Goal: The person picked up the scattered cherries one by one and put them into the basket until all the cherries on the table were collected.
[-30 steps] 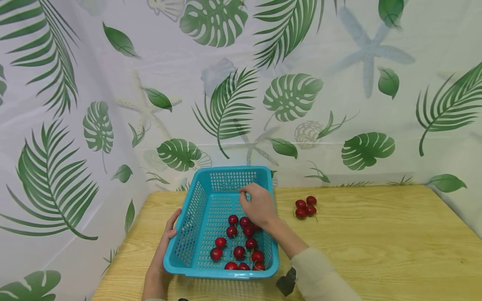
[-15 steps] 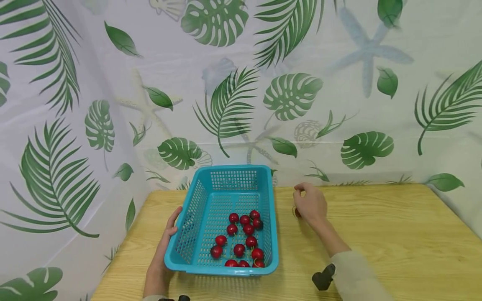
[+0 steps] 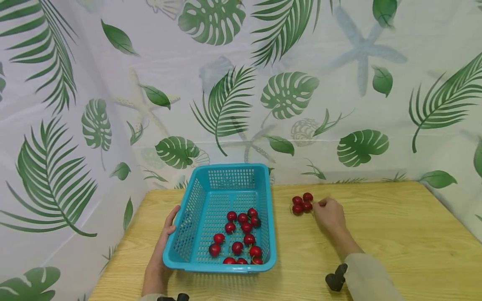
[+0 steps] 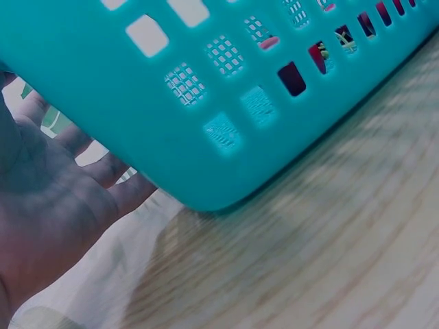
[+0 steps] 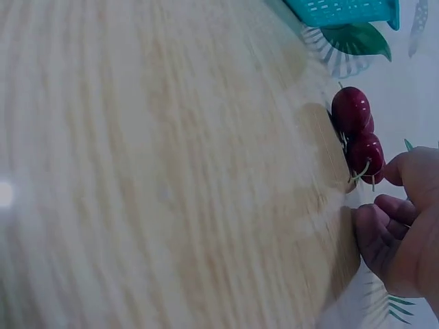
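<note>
A blue perforated plastic basket stands on the wooden table, with many dark red cherries lying towards its near right part. My left hand rests against the basket's left side, thumb at the rim; its fingers lie fairly straight along the outer wall in the left wrist view. Right of the basket, a small cluster of cherries sits on the table. My right hand is just right of this cluster, fingers loosely bent. In the right wrist view its thumb reaches the nearest cherry, apart from the visible fingers.
The wooden table extends to the right of the hand. A white cloth printed with green leaves covers the wall behind and on the left. Black wrist devices sit at both cuffs.
My right hand moved from above the basket to over the loose cherries, then slightly right, so the cluster shows again. My left hand and the basket have stayed nearly in place.
</note>
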{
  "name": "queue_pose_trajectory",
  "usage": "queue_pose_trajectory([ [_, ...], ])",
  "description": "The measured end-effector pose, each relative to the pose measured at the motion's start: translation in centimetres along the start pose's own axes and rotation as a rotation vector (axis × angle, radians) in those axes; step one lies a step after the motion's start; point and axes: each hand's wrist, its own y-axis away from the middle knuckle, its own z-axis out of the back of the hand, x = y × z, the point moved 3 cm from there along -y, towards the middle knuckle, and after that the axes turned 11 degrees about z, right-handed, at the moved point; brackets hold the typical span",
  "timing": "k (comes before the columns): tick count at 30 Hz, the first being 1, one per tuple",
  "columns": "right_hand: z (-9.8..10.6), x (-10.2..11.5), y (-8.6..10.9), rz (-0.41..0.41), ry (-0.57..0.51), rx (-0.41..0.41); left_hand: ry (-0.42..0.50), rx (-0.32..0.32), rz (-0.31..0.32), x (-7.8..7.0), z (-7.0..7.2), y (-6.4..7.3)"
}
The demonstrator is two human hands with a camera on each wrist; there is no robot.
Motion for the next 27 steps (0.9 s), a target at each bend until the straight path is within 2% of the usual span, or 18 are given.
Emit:
queue_pose_trajectory([
  [7, -0.26, -0.99, -0.58, 0.068, 0.006, -0.005, 0.01, 0.026, -0.049, 0.07, 0.05, -0.23],
  [14, -0.44, -1.09, -0.63, 0.093, 0.029, 0.013, 0.027, -0.02, 0.027, 0.12, -0.05, -0.14],
  [22, -0.56, -1.14, -0.59, 0.128, 0.081, -0.004, 0.0, -0.018, -0.003, 0.08, 0.05, -0.12],
  [27, -0.46, -1.01, -0.64, 0.126, 0.09, 0.002, 0.003, -0.021, 0.006, 0.05, 0.05, -0.12],
])
